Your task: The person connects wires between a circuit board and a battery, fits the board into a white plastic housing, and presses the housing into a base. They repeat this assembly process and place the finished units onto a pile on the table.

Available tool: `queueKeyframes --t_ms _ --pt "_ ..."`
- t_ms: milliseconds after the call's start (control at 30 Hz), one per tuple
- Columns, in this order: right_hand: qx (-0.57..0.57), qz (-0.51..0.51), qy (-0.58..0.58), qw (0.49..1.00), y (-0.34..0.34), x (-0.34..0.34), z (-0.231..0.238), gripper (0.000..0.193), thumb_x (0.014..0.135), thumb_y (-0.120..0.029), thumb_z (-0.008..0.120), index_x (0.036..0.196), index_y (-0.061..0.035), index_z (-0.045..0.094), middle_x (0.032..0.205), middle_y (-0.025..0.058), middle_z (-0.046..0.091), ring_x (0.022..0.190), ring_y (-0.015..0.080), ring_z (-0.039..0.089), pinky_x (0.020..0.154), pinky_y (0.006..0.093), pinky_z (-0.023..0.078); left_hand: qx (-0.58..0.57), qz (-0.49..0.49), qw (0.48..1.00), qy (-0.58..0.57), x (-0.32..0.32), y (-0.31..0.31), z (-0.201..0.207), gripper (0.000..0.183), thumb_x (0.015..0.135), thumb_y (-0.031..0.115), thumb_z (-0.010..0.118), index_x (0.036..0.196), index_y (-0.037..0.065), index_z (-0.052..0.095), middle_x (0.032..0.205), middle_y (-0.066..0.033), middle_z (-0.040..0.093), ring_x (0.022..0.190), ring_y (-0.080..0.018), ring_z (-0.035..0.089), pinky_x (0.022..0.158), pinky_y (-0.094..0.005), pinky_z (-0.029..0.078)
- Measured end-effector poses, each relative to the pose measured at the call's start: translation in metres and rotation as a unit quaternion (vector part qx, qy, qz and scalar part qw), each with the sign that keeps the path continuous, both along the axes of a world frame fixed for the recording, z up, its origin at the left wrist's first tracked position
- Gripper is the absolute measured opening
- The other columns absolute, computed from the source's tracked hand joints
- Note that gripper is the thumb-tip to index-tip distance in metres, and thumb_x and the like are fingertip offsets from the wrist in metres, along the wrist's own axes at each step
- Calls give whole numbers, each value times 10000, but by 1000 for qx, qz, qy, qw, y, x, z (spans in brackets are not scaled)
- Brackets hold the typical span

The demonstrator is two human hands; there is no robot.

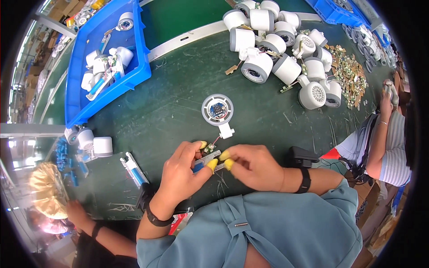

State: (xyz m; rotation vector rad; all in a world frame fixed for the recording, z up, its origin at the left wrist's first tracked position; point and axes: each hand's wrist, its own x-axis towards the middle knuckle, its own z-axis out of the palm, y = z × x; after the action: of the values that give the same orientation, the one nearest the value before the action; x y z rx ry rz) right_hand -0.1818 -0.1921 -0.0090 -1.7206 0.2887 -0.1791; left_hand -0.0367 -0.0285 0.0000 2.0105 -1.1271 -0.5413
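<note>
My left hand [182,172] is closed around a white plastic handle shell [212,157] with a blue cylindrical cell [198,167] in it. At the shell's right end, my right hand [257,167] pinches with thumb and forefinger; what lies between them is too small to make out. Yellow covers sit on fingertips of both hands. Just beyond them lies a round white fan head [217,110] with a grey rim, its blue circuit board facing up. A wire runs from its neck [226,131] to a small green circuit board [209,148] by my left fingers.
Another handle shell [134,169] lies left of my hands. A blue tray [145,73] with fan parts stands at the far left. White fan heads [257,67] and a heap of small boards [348,76] fill the far right. Co-workers' arms [111,239] show on both sides.
</note>
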Motion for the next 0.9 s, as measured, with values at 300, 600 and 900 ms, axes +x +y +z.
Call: queueKeyframes --t_ms 300,600,900 --pt "-186 -104 -95 972 -47 34 -2 675 796 -68 695 1401 -18 401 1283 172 463 1200 291 477 958 368 433 19 48 975 -215 -16 -13 -6 388 740 120 763 1102 44 648 956 -95 613 722 -262 656 600 -359 541" --pt "-207 -71 -81 972 -41 59 -22 690 797 -151 738 1373 2 392 1238 187 497 1119 339 544 963 381 444 9 -1 962 -272 -7 -14 -8 345 767 96 723 1099 32 653 925 -92 624 687 -260 652 566 -358 530" --pt "-190 -134 -99 968 -32 66 -24 645 761 -214 738 1274 29 432 1154 210 527 1057 384 541 930 428 438 10 29 969 -244 -5 -15 -9 296 772 50 707 1062 15 663 863 -108 617 591 -245 623 543 -342 511"
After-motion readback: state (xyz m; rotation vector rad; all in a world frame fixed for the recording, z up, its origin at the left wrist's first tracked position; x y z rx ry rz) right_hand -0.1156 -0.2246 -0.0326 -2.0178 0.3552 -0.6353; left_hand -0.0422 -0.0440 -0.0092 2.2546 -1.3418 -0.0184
